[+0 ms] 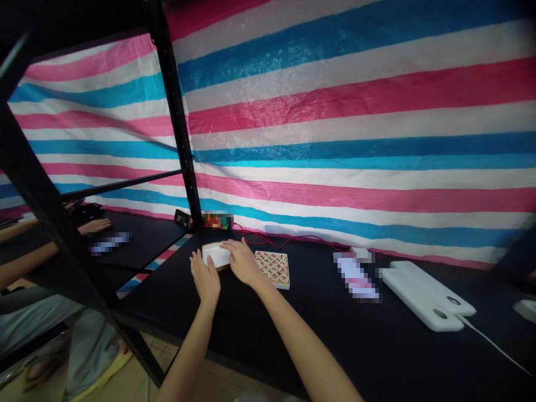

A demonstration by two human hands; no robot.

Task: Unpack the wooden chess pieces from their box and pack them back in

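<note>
left grip [206, 276] and right grip [243, 262]: holding white box [216, 255] between them | box: showing plain rectangular face, brownish edge | pale, red-marked xiangqi-style discs [274, 266]: filling white tray [282, 286] just right of right grip

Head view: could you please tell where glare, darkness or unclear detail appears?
In the head view, glare patches mark the striped sheet; the upper corners are dark; pixel blocks cover a flat object right of the round pieces; the left hand and right hand look fairly clear.
</note>
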